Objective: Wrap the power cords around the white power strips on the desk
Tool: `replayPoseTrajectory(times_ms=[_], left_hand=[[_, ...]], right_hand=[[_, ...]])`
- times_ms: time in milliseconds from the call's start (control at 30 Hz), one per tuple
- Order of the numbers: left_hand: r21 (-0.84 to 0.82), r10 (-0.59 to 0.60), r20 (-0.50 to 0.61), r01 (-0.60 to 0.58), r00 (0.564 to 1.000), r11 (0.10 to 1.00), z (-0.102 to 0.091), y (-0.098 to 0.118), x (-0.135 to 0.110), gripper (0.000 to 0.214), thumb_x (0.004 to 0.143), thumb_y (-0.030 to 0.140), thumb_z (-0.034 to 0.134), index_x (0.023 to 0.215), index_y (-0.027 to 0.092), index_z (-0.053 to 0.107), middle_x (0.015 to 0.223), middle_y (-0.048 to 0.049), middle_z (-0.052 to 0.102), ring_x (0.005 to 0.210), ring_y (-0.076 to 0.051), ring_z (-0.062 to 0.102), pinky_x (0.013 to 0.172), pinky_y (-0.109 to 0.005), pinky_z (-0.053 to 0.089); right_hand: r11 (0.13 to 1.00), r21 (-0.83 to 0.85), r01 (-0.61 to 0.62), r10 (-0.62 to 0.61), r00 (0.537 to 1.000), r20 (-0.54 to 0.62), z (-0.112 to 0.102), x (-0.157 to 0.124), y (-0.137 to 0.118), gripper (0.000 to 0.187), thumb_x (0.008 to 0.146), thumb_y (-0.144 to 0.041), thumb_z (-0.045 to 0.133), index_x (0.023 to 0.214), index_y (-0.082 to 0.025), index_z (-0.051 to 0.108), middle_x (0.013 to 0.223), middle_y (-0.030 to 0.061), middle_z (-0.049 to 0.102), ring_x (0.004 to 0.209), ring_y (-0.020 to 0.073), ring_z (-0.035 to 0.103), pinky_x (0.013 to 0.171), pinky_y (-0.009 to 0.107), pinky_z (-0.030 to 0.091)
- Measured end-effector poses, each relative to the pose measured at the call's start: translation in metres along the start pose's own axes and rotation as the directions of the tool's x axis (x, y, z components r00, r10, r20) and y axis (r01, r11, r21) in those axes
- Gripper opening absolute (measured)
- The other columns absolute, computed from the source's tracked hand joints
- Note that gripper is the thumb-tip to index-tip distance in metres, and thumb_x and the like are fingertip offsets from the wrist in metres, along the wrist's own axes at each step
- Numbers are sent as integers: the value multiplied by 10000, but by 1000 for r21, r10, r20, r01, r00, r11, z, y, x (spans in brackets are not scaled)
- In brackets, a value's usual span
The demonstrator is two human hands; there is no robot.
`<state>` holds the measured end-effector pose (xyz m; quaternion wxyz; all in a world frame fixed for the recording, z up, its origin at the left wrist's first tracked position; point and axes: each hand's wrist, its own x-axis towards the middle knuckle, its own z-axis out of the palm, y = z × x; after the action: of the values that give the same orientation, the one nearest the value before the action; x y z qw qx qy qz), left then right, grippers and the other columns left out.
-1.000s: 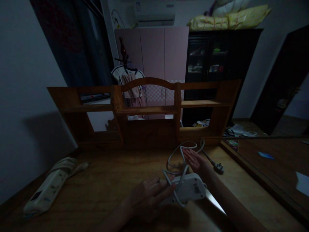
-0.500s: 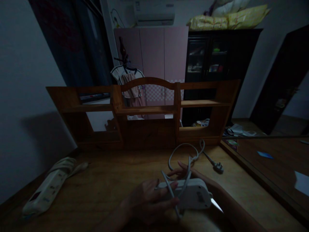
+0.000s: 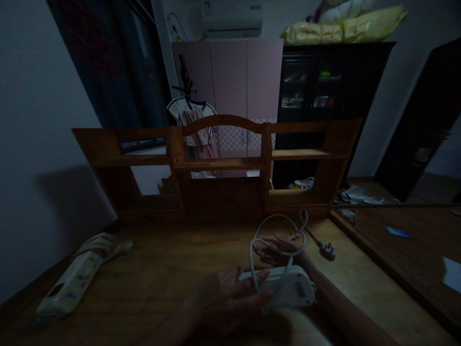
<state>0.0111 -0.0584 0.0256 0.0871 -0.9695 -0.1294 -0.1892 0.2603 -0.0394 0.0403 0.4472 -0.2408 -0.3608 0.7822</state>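
Note:
A white power strip [image 3: 288, 288] is tilted up above the desk, its underside toward me. Its left end is in the grip of my left hand [image 3: 230, 293], whose fingers lie across the underside. Behind the strip is my right hand [image 3: 279, 250], fingers stretched out to the left and apart. The strip's grey cord [image 3: 251, 254] forms loose loops over and around the right hand, touching it. From there the cord runs back to a plug [image 3: 327, 250] lying on the desk at the right. Dim light blurs the fingertips.
On the desk [image 3: 173, 269] at the left lies a second power strip [image 3: 74, 283] with its cord wound round one end. A wooden shelf unit [image 3: 219, 192] spans the desk's back. Beyond the right edge is a brown surface [image 3: 389, 259] with a blue card [image 3: 398, 232].
My right hand has risen slightly behind the power strip. The cord's loop has shifted upward and opened into a rounder coil around that hand. My left hand stays on the strip.

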Motion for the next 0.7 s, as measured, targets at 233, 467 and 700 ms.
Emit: replayPoseTrajectory(times_ms=[233,467,700], left_hand=[[-38,-211,111,217,971,975,-1,-10,1,752,835,399,504,1469,298,111,1459,-92,353,1092,-296,544,814,-418,510],[-222,-431,-42,412,901,884,4,-12,0,852,840,331,517,1477,228,-40,1472,-114,327,1275,-281,418,989,-436,420],[-236,-478,-100,446,873,863,6,-7,3,849,846,305,518,1480,198,-37,1419,-141,403,1235,-277,462,992,-413,423]], right_hand=[[954,-166,250,-284,930,-233,-9,-2,-3,352,729,-387,684,1011,-178,701,922,72,706,815,209,642,731,303,480],[891,-191,412,-445,875,-190,-17,1,-5,301,725,-324,699,1007,-219,694,1163,66,635,1131,242,533,950,336,407],[880,-203,429,-466,862,-198,-9,3,-7,339,747,-346,684,1063,-223,668,1250,67,579,1216,242,468,1017,373,365]])
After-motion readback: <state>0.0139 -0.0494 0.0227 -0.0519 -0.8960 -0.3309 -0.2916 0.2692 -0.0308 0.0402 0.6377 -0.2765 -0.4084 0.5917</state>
